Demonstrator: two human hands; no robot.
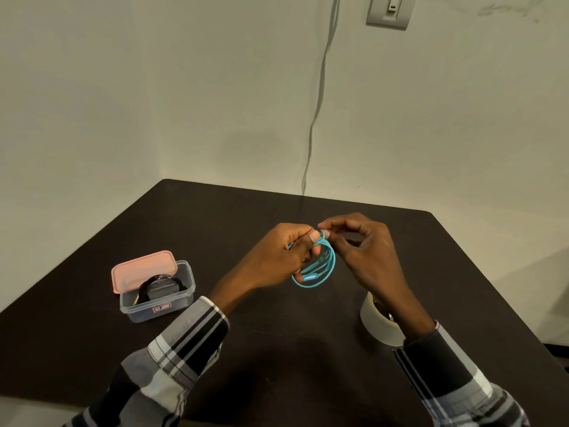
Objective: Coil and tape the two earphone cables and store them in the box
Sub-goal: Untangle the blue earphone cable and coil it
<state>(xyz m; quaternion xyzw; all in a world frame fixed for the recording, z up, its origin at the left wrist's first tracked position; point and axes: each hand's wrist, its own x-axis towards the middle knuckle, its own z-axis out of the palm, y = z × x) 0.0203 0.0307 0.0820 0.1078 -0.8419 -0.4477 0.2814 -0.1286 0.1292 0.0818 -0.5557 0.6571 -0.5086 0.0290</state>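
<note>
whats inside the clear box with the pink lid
A coiled black cable lies in the clear box. The tilted pink lid hides the back; tape isn't discernible.

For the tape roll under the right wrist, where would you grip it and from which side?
Take the tape roll by its outer wall, reaching from above, thumb in the open core: it seems to lie flat on the table, hole facing up.

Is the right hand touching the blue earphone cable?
Touching. The head view shows the right hand pinching the top of the blue earphone cable coil with its fingers.
</note>
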